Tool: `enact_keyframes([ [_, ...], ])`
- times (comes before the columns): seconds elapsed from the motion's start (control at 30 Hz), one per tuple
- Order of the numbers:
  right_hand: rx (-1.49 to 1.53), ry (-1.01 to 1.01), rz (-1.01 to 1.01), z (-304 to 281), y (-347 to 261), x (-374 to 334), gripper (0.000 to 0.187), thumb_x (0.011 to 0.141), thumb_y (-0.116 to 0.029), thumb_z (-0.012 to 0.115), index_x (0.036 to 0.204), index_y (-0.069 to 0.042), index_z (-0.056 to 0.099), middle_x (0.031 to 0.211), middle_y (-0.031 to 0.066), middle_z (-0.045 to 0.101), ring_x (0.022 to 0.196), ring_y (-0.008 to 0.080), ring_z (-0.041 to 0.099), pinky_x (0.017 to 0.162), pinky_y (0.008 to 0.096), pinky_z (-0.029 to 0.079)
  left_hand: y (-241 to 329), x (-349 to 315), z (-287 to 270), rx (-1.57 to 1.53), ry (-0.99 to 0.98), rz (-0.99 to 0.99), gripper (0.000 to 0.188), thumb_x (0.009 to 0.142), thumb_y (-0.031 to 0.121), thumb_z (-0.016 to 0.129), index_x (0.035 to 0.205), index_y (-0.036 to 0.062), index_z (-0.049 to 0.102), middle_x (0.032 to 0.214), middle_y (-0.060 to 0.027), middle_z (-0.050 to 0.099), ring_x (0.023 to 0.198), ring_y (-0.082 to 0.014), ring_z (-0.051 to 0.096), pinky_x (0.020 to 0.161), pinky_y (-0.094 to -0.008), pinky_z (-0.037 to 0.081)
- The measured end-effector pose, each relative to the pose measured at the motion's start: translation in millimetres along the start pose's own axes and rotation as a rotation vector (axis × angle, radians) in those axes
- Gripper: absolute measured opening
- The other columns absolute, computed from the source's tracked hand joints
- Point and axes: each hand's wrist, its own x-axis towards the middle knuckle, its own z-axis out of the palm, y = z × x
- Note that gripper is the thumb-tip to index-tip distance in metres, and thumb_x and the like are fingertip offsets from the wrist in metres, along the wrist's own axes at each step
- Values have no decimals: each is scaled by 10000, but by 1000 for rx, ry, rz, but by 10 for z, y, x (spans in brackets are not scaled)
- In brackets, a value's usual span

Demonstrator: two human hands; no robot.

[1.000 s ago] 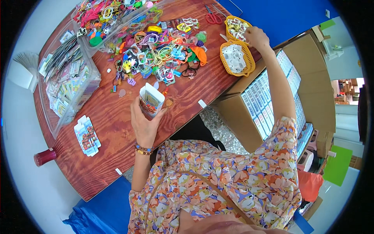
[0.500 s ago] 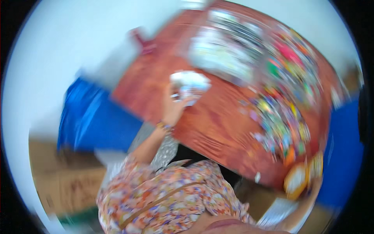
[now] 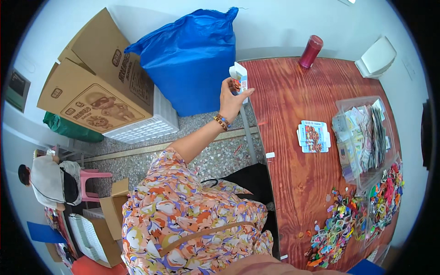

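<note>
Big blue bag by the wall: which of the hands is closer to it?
Left. The left hand, holding a small box, shows against the right edge of the blue bag in the picture; the right hand is out of view.

The view comes from my head: the left unit of two fisheye cameras worn side by side. It looks steeply down and forward, past my floral garment (image 3: 192, 201), which is nearest the lens. My left hand (image 3: 233, 97) lies at middle range, near the centre line. The table (image 3: 291, 183) occupies the right of the field, the carton (image 3: 98, 112) the left, the blue sack (image 3: 192, 68) and the wall (image 3: 275, 30) the far side. Coverage is wide; straight edges bow toward the dark circular rim.
</note>
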Motion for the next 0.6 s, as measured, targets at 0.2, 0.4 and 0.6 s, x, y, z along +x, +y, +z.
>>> enact_keyframes([
  [0.2,-388,-24,236,-309,-997,-888,283,954,-58,559,1197,61,643,1196,126,639,1083,214,615,950,311,500,142,-181,234,199,-215,250,777,684,279,905,1280,-12,499,1110,-127,576,1011,-252,585,855,-361,501],
  [0.4,-13,-159,16,2565,-1870,-117,75,915,-45,681,980,-45,643,885,-10,670,802,73,631,674,217,477,338,-806,314,160,-458,431,812,640,250,905,1295,-4,496,1193,-171,563,1107,-351,559,944,-420,471],
  [0.6,-341,-132,-411,3447,-1991,108,94,869,-51,685,938,-83,629,779,66,658,646,185,653,550,319,476,449,-1111,425,165,-542,580,827,636,202,893,1317,4,467,1211,-194,558,1134,-393,543,968,-462,455],
])
